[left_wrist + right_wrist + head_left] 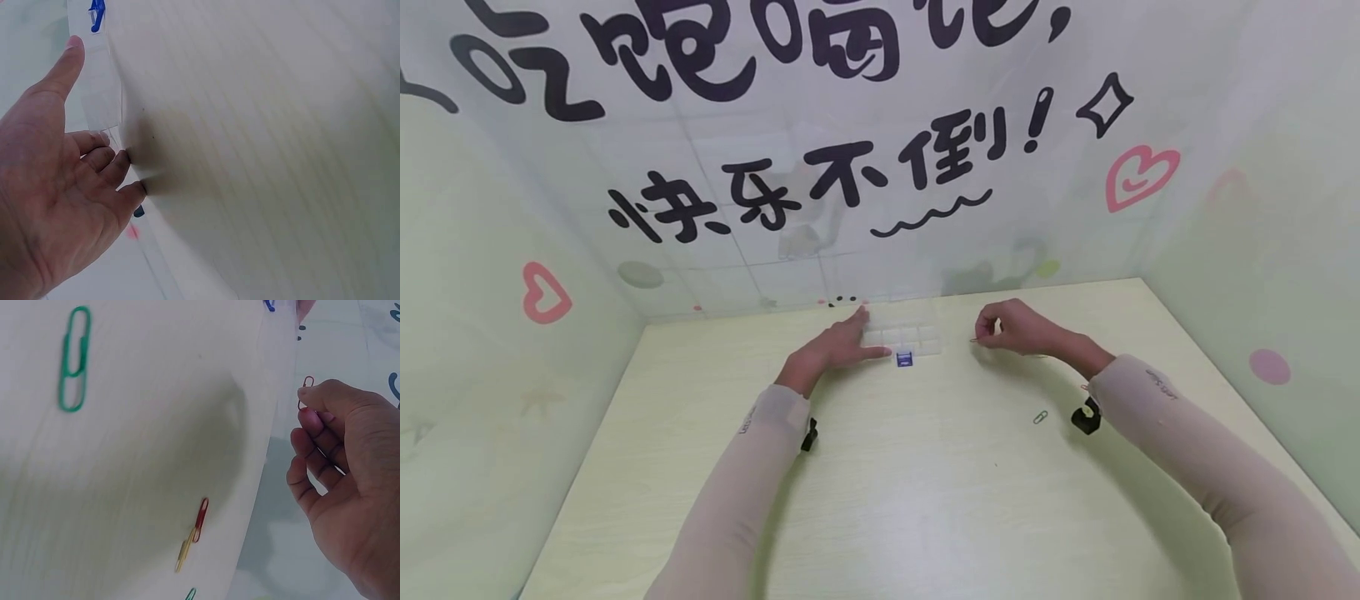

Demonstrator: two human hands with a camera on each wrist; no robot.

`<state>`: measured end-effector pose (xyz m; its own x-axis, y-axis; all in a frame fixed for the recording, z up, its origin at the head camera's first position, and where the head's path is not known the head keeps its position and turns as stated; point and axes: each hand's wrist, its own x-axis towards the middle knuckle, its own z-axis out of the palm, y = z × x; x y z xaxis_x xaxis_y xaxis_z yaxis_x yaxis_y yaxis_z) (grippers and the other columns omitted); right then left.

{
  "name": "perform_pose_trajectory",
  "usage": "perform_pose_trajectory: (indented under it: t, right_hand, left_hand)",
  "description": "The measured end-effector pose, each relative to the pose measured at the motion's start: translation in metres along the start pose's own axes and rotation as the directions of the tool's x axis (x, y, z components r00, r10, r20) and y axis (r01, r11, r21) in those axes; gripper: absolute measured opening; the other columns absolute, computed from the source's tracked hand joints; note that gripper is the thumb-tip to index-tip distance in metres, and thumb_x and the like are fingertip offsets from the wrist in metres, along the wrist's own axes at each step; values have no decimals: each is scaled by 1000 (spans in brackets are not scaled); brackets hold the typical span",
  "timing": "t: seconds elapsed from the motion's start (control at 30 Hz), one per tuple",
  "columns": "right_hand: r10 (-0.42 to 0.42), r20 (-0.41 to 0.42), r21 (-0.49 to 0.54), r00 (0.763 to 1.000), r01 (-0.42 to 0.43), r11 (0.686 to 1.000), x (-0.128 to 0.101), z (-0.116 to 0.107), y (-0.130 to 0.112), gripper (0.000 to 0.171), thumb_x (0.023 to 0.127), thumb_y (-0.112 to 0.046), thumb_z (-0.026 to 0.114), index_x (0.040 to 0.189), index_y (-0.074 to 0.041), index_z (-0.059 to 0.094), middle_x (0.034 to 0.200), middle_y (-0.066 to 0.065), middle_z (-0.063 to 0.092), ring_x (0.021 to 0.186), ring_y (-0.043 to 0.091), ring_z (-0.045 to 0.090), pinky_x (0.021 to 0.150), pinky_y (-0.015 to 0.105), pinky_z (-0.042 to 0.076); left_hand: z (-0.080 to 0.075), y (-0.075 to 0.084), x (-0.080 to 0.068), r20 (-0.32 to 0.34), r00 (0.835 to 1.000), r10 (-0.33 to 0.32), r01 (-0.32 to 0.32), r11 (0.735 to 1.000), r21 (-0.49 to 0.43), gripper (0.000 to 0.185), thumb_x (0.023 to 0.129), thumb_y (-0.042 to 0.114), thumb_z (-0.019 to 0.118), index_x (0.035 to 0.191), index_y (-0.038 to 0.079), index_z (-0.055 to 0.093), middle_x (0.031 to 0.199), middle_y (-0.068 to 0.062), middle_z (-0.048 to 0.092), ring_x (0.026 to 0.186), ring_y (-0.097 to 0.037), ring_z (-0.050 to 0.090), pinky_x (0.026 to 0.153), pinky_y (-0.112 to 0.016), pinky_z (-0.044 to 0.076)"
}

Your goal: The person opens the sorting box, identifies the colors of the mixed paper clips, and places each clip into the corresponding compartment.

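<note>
A clear plastic box with compartments [917, 335] lies near the back of the table, with a blue clasp-like piece [904, 359] on its front edge. My left hand [842, 346] touches the box's left side, thumb stretched along the front and the other fingers toward the back. Right of the box, my right hand [1018, 327] pinches a small red paper clip [309, 380] between thumb and index finger. Nearer to me lies a green paper clip [1040, 417]. Below the right hand, a red paper clip [200, 520] and a yellow one [183, 553] lie end to end.
Another green paper clip [190, 594] shows at the bottom edge of the right wrist view. The pale wood table [880, 500] meets a white printed curtain [850, 208] at the back. Similar sheets hang at both sides.
</note>
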<state>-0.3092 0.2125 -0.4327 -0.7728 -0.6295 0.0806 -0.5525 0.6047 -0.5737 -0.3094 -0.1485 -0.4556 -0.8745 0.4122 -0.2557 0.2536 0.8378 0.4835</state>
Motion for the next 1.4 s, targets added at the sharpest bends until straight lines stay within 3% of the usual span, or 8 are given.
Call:
perform_pose_trajectory:
  t: [0.93, 1.4]
  right_hand:
    - [-26, -107, 33, 994, 30, 999, 68, 24, -17, 9, 92, 0, 77, 87, -5, 72, 85, 4, 71, 82, 18, 63, 79, 33, 54]
    - [34, -110, -12, 993, -36, 999, 79, 37, -14, 5, 92, -2, 78, 89, -3, 74, 86, 7, 71, 84, 22, 61, 82, 35, 53]
  left_hand:
    - [-2, -3, 0, 3, 1000, -11, 11, 1000, 15, 110, 100, 64, 62, 170, 3, 2, 178, -12, 2, 163, -34, 14, 133, -48, 16]
    - [0, 0, 1, 2, 1000, -9, 9, 1000, -9, 110, 100, 62, 63, 169, 3, 1, 178, -13, 4, 163, -33, 13, 133, -47, 16]
